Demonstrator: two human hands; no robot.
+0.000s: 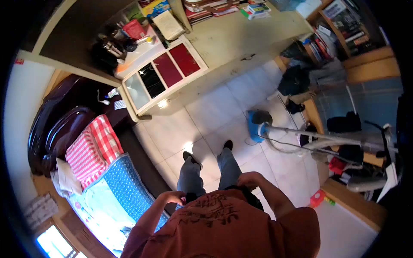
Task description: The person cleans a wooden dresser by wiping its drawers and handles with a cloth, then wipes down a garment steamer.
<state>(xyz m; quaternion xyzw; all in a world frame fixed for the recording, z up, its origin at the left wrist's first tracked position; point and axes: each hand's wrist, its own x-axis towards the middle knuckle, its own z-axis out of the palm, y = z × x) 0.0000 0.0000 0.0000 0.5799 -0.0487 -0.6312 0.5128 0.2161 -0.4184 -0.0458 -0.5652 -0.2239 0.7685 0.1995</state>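
Observation:
My left hand is at my left hip, its fingers curled round something small with pink on it that I cannot make out. At the opposite hip, my right hand rests against my jeans beside black cloth; its fingertips are hidden. A rust-red shirt with dark lettering covers my body. My feet in dark shoes stand apart on the tiled floor.
A blue vacuum cleaner with a hose stands right of my feet. The bed with checked pillows is on the left. Ahead is a desk bearing books. Shelves and a red toy lie to the right.

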